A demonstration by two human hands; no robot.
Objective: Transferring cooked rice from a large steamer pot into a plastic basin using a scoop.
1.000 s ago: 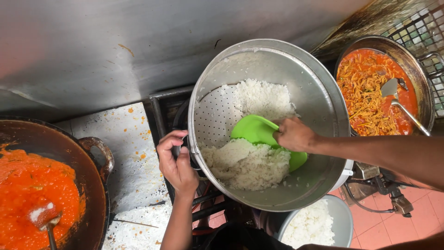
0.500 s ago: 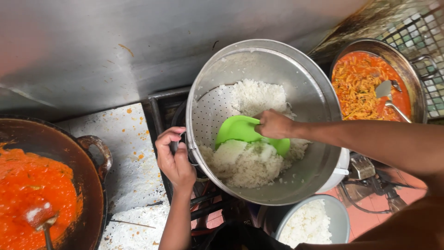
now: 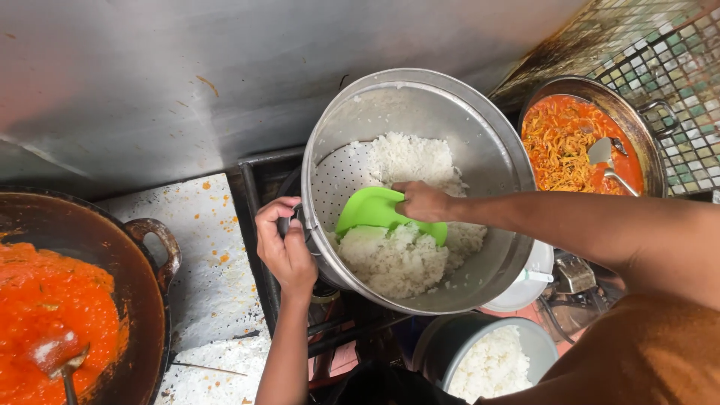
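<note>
Head view | left hand [image 3: 285, 247] clamps tilted perforated steel pot's [image 3: 480, 142] rim handle | right hand [image 3: 424, 201] grips green plastic scoop [image 3: 371, 210], blade leftward over white rice [image 3: 397, 259], fingers probably wrapped

a dull steel splashback [image 3: 187, 82] fills the back wall, streaked and lightly stained. to the right, small mosaic tiles [image 3: 660, 52] in grey and green, darkened with grease near the corner. below, a white counter surface [image 3: 210, 247] is worn and spattered with orange sauce. black stove grates [image 3: 337, 322] sit underneath. soft, even daylight falls across everything.
</note>
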